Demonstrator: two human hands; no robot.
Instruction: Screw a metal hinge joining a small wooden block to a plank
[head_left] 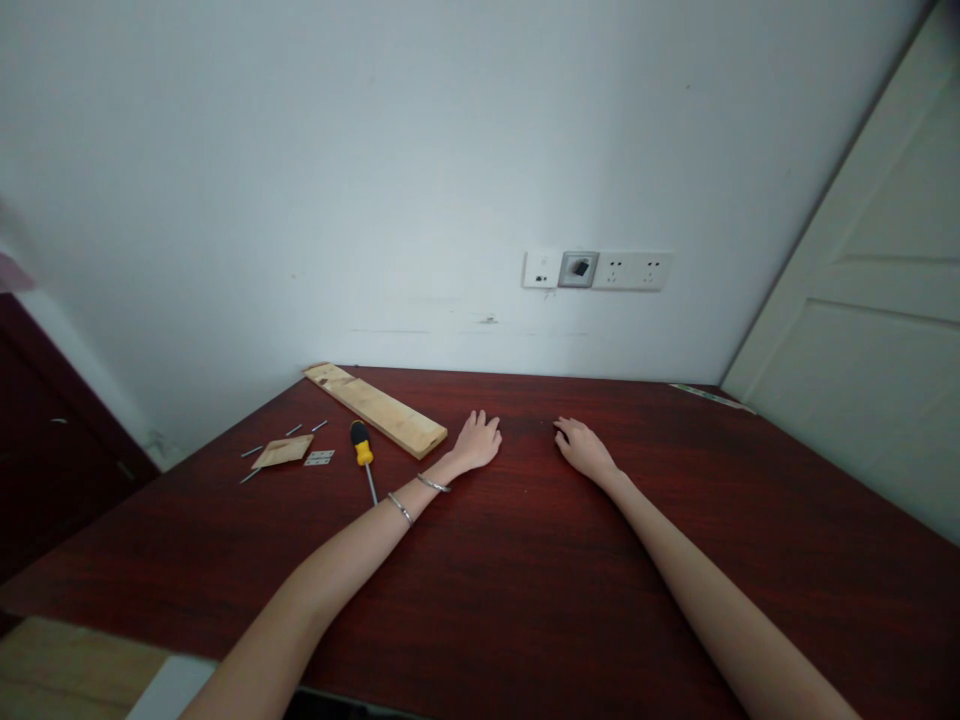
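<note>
My left hand (477, 442) rests palm down on the dark red table (525, 580), fingers spread, just right of the near end of a long wooden board (382, 409). Nothing is in it. Further right, my right hand (583, 447) lies on the tabletop with its fingers stretched out and slightly apart, also holding nothing. A screwdriver (363, 452) with a black and yellow handle lies left of the board; my left forearm covers its tip. Beyond it are a metal hinge (319, 457), a small thin wooden piece (283, 452) and several screws (319, 425).
The table's back edge meets a white wall (420, 180) with a row of sockets (600, 270). A narrow patterned strip (712, 397) lies at the back right edge, by a pale panelled door (870, 300). A dark red door (60, 440) stands at the left.
</note>
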